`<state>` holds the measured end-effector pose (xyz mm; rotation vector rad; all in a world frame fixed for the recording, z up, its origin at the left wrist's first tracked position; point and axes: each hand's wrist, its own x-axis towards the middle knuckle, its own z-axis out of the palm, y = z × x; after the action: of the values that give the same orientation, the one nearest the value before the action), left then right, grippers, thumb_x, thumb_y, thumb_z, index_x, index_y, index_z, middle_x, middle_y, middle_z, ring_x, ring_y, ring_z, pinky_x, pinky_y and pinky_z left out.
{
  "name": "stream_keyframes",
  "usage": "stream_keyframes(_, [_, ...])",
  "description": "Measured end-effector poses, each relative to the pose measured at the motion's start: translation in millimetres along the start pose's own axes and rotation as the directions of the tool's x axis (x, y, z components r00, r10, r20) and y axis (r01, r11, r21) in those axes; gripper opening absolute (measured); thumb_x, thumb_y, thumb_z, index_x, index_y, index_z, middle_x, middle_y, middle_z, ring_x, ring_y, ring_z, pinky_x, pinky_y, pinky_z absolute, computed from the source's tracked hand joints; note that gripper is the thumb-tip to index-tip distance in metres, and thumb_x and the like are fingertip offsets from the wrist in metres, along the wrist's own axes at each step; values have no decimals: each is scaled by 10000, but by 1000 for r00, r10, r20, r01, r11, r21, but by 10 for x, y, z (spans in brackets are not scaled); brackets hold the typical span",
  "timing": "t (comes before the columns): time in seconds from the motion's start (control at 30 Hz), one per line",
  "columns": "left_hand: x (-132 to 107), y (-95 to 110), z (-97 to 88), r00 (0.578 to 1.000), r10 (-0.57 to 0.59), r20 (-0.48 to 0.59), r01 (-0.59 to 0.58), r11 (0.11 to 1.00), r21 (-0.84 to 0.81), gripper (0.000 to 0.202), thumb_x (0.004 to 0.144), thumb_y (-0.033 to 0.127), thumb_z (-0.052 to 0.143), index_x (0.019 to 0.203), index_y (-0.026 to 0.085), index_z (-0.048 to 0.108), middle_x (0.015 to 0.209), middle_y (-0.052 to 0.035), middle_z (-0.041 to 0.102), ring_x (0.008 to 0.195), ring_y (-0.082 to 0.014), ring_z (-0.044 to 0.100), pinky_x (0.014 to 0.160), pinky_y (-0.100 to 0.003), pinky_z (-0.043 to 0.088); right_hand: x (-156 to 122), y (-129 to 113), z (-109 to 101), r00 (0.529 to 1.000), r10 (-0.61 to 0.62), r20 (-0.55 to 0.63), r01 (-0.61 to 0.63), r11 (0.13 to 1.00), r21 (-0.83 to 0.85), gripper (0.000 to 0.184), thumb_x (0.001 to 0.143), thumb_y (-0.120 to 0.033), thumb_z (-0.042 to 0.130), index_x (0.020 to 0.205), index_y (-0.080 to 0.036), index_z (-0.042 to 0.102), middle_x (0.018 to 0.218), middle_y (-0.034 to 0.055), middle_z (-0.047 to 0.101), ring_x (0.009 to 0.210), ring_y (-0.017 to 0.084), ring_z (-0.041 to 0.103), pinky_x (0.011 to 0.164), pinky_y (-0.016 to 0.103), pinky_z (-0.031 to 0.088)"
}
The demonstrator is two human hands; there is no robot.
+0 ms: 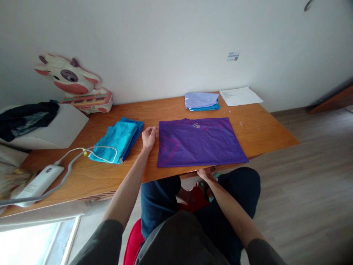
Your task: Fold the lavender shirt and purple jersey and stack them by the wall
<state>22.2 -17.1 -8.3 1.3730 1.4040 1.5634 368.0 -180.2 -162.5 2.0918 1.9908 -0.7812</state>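
A purple shirt (197, 143), folded to a wide flat shape with a small pale logo near its top edge, lies on the wooden table in front of me. Just beside its left edge is my left hand (149, 138), its fingers curled closed with nothing seen in them. My right hand (204, 173) is low at the table's front edge, below the shirt; its fingers are largely hidden there. To the left lies a stack of folded blue cloths (117, 138). Behind the shirt sits a smaller folded pile, a lavender cloth (201, 99) on top of a blue one (205, 107).
White paper sheets (241, 96) lie at the back right of the table (264, 136). A cow-shaped toy keyboard (88, 99) and a white box (60, 127) with dark cloth (30, 117) stand left. A white power strip (41, 184) has a cable (102, 147) looping over the blue stack.
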Motion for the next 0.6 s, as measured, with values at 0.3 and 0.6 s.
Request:
stream_keyframes(0.3, [-8,-16,-26,1000,14,-16,-14,1000,-13,354,941,527,673,885,182,734,562,17,541,524,-139,492,548,-262,381,-88,-108,120,993,-57,106,58,998,-5,445,950,-200,635,1390,-218,702,1356,125,745,1259,270,687,1029,305,487])
stream_keyframes(0.6, [-3,-32,-28,1000,19,-19,-19,999,-28,348,932,530,676,879,193,738,567,15,542,520,-138,480,543,-260,374,-92,73,-12,999,38,29,-38,999,-28,429,959,-177,571,1363,-154,715,1329,222,735,1300,323,672,1091,392,475])
